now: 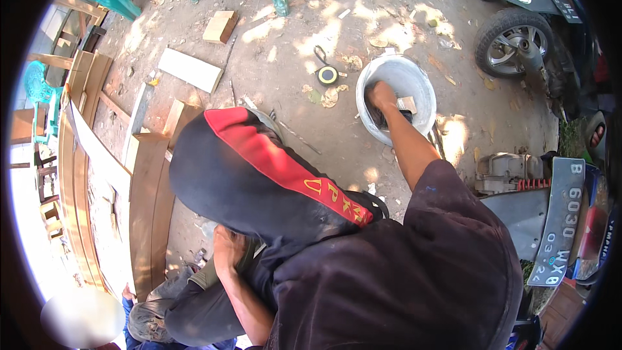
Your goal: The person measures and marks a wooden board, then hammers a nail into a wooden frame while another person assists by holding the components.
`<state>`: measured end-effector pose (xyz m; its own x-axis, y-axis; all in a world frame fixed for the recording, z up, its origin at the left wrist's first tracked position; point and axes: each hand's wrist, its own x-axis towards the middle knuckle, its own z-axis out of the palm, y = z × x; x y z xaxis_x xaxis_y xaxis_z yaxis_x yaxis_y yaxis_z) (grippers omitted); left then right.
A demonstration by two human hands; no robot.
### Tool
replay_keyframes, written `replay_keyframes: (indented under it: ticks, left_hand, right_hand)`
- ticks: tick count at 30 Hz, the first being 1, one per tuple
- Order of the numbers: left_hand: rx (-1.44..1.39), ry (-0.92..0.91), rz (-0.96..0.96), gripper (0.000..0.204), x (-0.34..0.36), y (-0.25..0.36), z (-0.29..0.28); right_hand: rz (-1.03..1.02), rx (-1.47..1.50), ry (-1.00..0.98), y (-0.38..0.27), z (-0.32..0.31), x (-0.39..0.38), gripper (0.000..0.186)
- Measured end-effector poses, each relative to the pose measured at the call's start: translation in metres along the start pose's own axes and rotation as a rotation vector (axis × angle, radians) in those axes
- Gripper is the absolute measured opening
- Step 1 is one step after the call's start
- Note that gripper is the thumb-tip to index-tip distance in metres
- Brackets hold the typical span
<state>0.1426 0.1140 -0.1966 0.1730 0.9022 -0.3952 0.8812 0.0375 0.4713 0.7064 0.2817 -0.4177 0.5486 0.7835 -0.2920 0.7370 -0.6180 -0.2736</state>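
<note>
My right arm stretches forward, and my right hand [381,96] is down inside a pale grey bucket [424,84]. Its fingers are hidden against dark contents at the bucket's left side. In the bucket, beside my wrist, are a small pale wooden block [406,105] and a black object [407,116] I cannot make out. My left hand [228,246] is curled by my bent leg [259,181], in dark trousers with a red stripe. Whatever those fingers close on is hidden; an olive-coloured piece [246,256] shows next to them.
A tape measure [327,75] lies left of the bucket. Wooden planks [148,220] stand at left, with a white board [191,70] and wood block [220,26] farther off. Motorbikes [515,42] line the right. Another person's grey-clad leg [148,321] is at lower left.
</note>
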Motion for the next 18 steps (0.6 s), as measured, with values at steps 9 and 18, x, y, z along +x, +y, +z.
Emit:
replay_keyframes:
  ticks: [9,18]
  left_hand:
    - [-0.338,0.265,-0.243,0.046,-0.009,0.031,-0.028]
    - [-0.306,0.316,-0.218,0.045,-0.029,0.072,-0.035]
  right_hand:
    - [0.172,-0.005,-0.157,-0.057,-0.023,-0.026,0.035]
    - [0.120,0.106,-0.074,-0.018,0.003,-0.002,0.038]
